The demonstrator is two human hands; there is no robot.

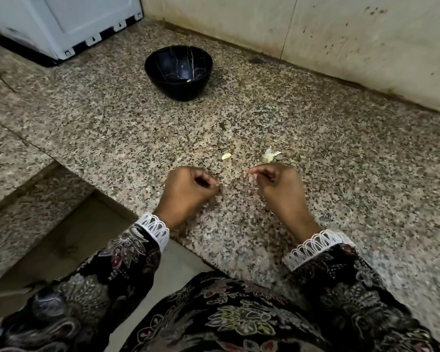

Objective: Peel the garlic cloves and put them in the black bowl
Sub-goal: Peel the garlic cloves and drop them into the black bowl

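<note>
Both the left hand (188, 189) and the right hand (272, 181) hover curled, what they pinch unclear, while a small, light, slippery garlic clove (226, 156) lies on the granite counter (341, 174), best pinched by its ends, well short of the black bowl (178, 72).

what is pinched in the curled left hand (188, 189) and right hand (272, 177) is hidden; the pale speck in the black bowl (178, 72) cannot be identified.

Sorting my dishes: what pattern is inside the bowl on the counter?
Black round bowl with thin pale marble-like veins, seen in the head view.
</note>
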